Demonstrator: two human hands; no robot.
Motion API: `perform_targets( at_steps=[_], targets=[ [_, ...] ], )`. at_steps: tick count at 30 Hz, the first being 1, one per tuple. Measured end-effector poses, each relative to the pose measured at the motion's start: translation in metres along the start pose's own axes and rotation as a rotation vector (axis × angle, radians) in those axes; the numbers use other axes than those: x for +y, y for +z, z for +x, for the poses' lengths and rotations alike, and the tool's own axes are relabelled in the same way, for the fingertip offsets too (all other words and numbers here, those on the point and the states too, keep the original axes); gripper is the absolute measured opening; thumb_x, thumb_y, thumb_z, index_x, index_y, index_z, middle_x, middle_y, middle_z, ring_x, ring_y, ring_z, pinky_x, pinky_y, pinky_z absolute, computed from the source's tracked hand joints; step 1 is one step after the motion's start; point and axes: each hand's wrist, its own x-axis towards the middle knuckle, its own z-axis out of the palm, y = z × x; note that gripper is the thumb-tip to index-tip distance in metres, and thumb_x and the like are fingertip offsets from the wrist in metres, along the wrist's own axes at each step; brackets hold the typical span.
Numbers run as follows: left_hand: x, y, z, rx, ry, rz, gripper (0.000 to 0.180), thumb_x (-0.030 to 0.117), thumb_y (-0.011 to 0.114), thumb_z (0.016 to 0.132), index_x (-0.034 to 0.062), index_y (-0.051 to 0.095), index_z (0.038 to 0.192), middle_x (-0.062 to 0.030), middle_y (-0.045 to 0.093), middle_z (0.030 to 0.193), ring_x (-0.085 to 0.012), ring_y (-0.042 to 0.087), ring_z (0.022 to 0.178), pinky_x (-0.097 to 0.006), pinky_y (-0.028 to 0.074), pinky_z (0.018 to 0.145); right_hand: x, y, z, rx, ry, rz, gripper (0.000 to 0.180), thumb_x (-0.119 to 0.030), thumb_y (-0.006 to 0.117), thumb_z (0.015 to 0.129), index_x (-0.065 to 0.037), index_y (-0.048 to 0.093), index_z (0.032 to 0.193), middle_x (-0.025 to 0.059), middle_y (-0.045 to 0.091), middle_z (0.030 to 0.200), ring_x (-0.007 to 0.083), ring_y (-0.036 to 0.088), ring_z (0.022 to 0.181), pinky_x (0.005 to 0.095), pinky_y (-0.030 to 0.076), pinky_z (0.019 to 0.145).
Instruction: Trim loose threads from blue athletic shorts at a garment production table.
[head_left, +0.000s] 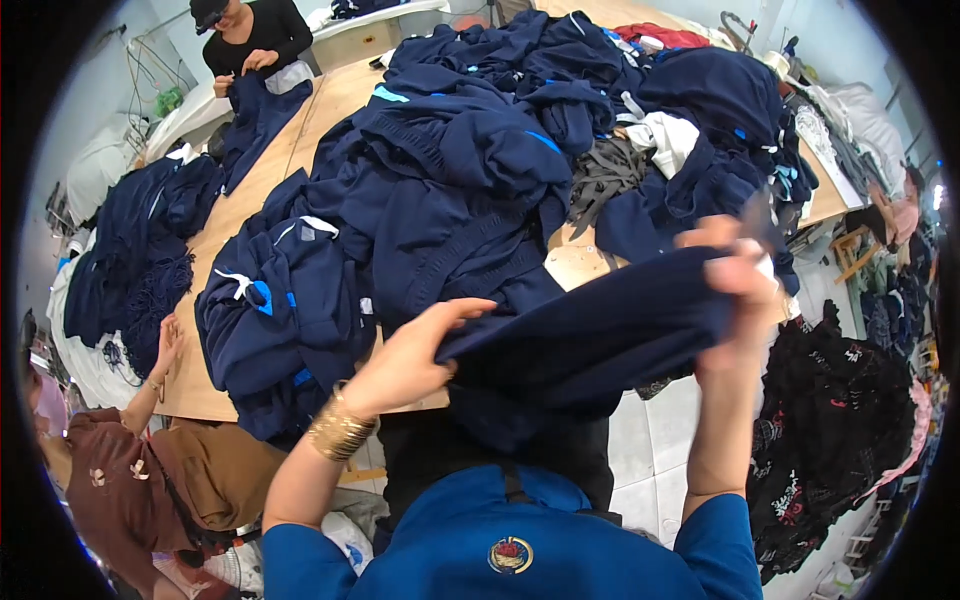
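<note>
the right hand (742, 285), blurred, pinches the raised end of a navy cloth (610, 335); a blurred grey thing (758, 222) shows beside its fingers. the left hand (420, 350) meets the other end, index finger stretched out; whether it grips, i cannot tell. the cloth hangs between them, in front of the body, over the near edge of the worktop (215, 370).

the worktop is pale wood with a seam, mostly buried under a navy heap (440, 180). grey strips (605, 178) and a white cloth (668, 142) lie right of the heap's middle, a red cloth (682, 38) farther back.

at the far left corner a co-worker (258, 45) handles navy fabric; another person's hand (170, 345) is near a navy pile (140, 245) at left. white tiles (630, 440) floor the room; black garments (830, 430) are piled at right, near a wooden stool (853, 252). the walls (868, 50) are pale blue.
</note>
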Motion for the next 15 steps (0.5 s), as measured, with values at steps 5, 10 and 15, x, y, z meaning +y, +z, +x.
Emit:
perform_targets(
  at_steps=[5, 10, 15],
  targets=[
    [0.002, -0.069, -0.010, 0.142, -0.041, -0.097, 0.055, -0.019, 0.042, 0.061, 0.0007, 0.057, 0.110, -0.0090, 0.061, 0.106, -0.0207, 0.057, 0.101, -0.028, 0.045, 0.086, -0.087, -0.050, -0.022, 0.173, -0.165, 0.002, 0.020, -0.012, 0.059, 0.075, -0.003, 0.052, 0.092, 0.0061, 0.058, 0.082, 0.0169, 0.057, 0.071, 0.0287, 0.048, 0.069],
    [0.009, -0.071, -0.010, 0.119, -0.147, -0.756, 0.038, -0.004, 0.043, 0.061, -0.0111, 0.060, 0.094, -0.0080, 0.065, 0.083, -0.0114, 0.060, 0.070, -0.021, 0.047, 0.068, -0.087, -0.082, -0.040, 0.543, -0.108, -0.084, 0.011, -0.007, 0.055, 0.078, -0.003, 0.054, 0.088, 0.0041, 0.057, 0.080, 0.0154, 0.058, 0.072, 0.0278, 0.048, 0.069],
    [-0.002, -0.065, 0.002, 0.061, -0.139, -0.771, 0.036, 0.001, 0.047, 0.064, -0.0120, 0.059, 0.095, -0.0064, 0.064, 0.081, -0.0082, 0.056, 0.064, -0.019, 0.045, 0.062, -0.084, -0.105, -0.051, 0.492, -0.083, -0.148, 0.006, -0.005, 0.056, 0.077, -0.005, 0.050, 0.077, 0.0004, 0.050, 0.069, 0.0116, 0.052, 0.063, 0.0238, 0.044, 0.063]
  ],
)
